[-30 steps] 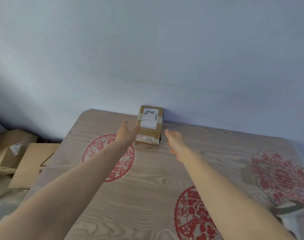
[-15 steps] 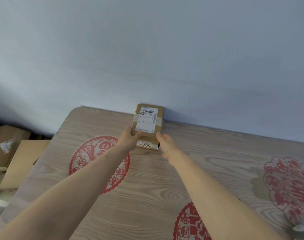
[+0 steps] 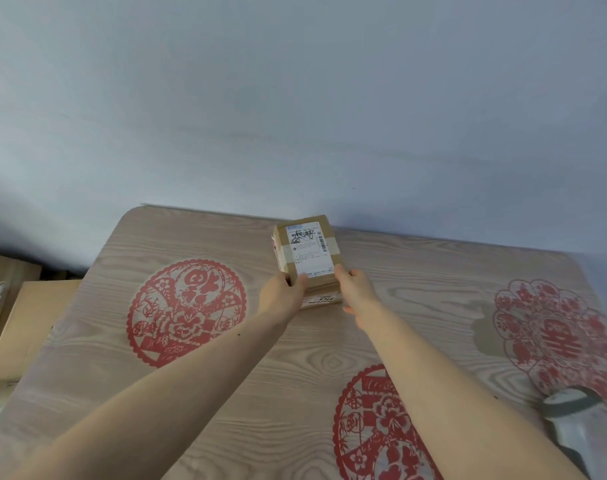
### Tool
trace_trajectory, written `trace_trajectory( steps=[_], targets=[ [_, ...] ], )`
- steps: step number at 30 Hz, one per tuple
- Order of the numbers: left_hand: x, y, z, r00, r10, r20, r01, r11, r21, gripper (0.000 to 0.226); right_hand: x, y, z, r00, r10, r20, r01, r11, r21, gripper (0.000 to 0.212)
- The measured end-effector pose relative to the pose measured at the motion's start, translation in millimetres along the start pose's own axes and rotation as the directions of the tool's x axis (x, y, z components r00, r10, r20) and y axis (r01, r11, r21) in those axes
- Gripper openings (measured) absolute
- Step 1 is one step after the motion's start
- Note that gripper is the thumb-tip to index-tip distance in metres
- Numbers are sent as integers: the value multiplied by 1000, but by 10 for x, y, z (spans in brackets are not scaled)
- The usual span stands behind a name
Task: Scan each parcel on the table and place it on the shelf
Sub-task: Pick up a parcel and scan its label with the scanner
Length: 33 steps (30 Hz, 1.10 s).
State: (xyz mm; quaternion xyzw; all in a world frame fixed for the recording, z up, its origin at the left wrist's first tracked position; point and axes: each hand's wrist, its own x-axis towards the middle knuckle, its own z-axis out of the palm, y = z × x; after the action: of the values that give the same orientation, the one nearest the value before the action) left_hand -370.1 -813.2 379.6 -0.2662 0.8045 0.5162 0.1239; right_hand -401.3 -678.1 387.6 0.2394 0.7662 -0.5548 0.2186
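A small brown cardboard parcel [image 3: 307, 251] with a white shipping label on top sits at the far edge of the table [image 3: 226, 393], close to the wall. My left hand [image 3: 284, 296] grips its near left corner and my right hand [image 3: 354, 288] grips its near right corner. The parcel's near end is tilted up and a second label with numbers shows on its near side. A grey handheld scanner [image 3: 568, 420] lies at the table's right front, partly cut off by the frame edge.
The table has a wood-grain cover with red paper-cut patterns [image 3: 186, 311]. Several cardboard boxes [image 3: 25, 323] are stacked on the floor to the left. A plain pale wall [image 3: 295, 98] rises right behind the table.
Both hands reached forward from open and apart and closed on the parcel's near corners. The parcel has turned slightly and tipped up from where it lay.
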Motion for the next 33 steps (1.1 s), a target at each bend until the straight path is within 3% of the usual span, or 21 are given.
trace_trajectory(
  steps=[6, 11, 20, 25, 33],
  targets=[
    [-619, 0, 542, 996, -68, 66, 73, 995, -75, 38, -262, 378, -551, 995, 17, -94, -16, 1000, 15, 38],
    [-1164, 4, 990, 987, -157, 39, 161, 975, -154, 37, -497, 646, -1022, 991, 14, -132, -12, 1000, 12, 40],
    [-2026, 85, 1960, 948, -306, 89, 319, 916, -245, 56, -640, 1310, -2009, 990, 27, -139, -34, 998, -53, 46],
    [-2325, 75, 2523, 938, -299, 176, 341, 890, -303, 62, -752, 1563, -2521, 991, 24, -131, -35, 996, -81, 28],
    [-2681, 117, 2925, 913, -329, 240, 398, 848, -351, 59, -762, 1771, -2946, 998, -18, -67, 11, 995, -100, 57]
  ],
)
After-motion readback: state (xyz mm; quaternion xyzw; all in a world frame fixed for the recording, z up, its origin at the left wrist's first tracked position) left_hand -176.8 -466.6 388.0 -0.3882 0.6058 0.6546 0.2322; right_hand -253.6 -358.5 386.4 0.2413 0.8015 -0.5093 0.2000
